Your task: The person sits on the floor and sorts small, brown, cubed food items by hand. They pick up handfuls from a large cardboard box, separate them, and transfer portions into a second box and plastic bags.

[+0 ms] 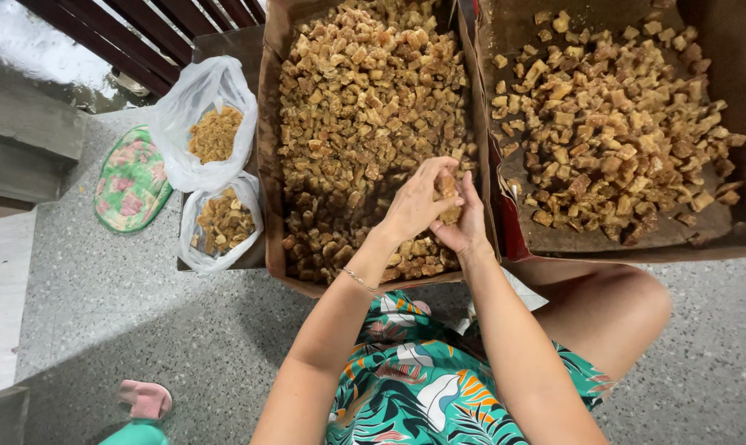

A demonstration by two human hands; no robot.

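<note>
Speckled terrazzo floor, two cardboard boxes side by side, so sorting between them is easy. Person's left hand (414,202) and right hand (465,221) meet over the left box (267,165), both pinching one brown chunk (448,196), crusty, golden-brown and irregular like the rest of the pile. Right box (505,222) holds looser pieces.

A brown, crusty chunk (449,198) sits pinched between the fingertips of both hands, held just above the left cardboard box (267,165). That box is heaped with similar small golden-brown cubes (365,91), piled thick at the far end and thinner, with darker pieces, near the hands.
</note>
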